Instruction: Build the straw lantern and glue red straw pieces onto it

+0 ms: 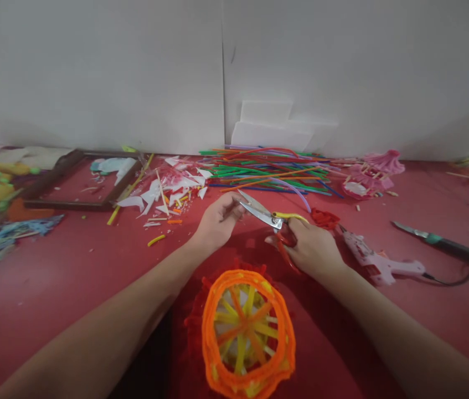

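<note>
My right hand [314, 248] is closed around the handles of a pair of scissors [261, 215] with one yellow and one red handle. The metal blades are parted and point left. At their tips, my left hand [217, 223] pinches its fingers together; whatever lies between them is too small to make out. Below both hands, close to me, stands a round craft piece [288, 338] with an orange fuzzy rim. Yellow and orange pipe cleaners cross its middle like spokes, and dark red fuzzy ends stick out behind it.
Behind my hands lies a pile of coloured pipe cleaners [259, 172]. White and yellow scraps [176, 191] and a brown frame [72, 206] are to the left. On the right are a pink glue gun [377, 260], a black-handled knife [446, 244] and a pink ruffled craft piece [377, 172].
</note>
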Motion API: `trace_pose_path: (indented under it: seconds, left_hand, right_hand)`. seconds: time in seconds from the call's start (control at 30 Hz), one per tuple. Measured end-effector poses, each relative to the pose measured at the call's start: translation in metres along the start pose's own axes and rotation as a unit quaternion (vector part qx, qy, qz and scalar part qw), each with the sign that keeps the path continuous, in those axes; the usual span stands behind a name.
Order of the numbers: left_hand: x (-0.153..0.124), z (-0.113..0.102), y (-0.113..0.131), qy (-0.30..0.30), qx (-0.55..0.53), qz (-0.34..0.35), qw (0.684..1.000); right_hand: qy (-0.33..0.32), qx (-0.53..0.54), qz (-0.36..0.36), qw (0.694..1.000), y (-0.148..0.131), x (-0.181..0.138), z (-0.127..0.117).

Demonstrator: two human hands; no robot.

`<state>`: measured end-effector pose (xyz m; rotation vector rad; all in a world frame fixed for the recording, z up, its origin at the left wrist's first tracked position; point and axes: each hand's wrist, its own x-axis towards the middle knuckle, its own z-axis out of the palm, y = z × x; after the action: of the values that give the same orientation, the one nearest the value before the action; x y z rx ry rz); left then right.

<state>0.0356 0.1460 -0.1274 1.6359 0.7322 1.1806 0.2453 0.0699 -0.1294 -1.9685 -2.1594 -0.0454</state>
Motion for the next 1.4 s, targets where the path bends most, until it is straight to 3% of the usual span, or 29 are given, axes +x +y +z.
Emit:
trace_pose_path:
  seconds: [0.37, 0.57, 0.77, 0.97, 1.23, 1.4]
  left_hand:
    - [-0.002, -0.001, 0.006, 0.015, 0.022, -0.024, 0.999]
    - [-0.003, 0.0, 0.006, 0.018, 0.01, -0.043, 0.999]
    - [-0.003, 0.003, 0.006, 0.029, -0.047, -0.072, 0.996]
    - [0.002, -0.001, 0.006, 0.103, -0.196, -0.17, 0.96]
    - [0.004, 0.002, 0.004, 0.073, -0.245, -0.233, 0.938]
    - [-0.001, 0.007, 0.01, 0.0, -0.237, -0.263, 0.935]
  right_hand:
    - [0.004, -0.048, 0.005, 0.999, 0.0, -0.001, 0.002]
    - [-0.003, -0.014, 0.022, 1.0, 0.002, 0.0, 0.002]
    - [0.058, 0.102, 0.085, 0.989, 0.002, 0.002, 0.003]
    - [0.102, 0.157, 0.123, 0.975, 0.01, 0.005, 0.006]
    - [0.109, 0.145, -0.003, 0.983, 0.003, 0.0, 0.012]
    - [0.161, 0.231, -0.149, 0.948, -0.004, -0.002, 0.009]
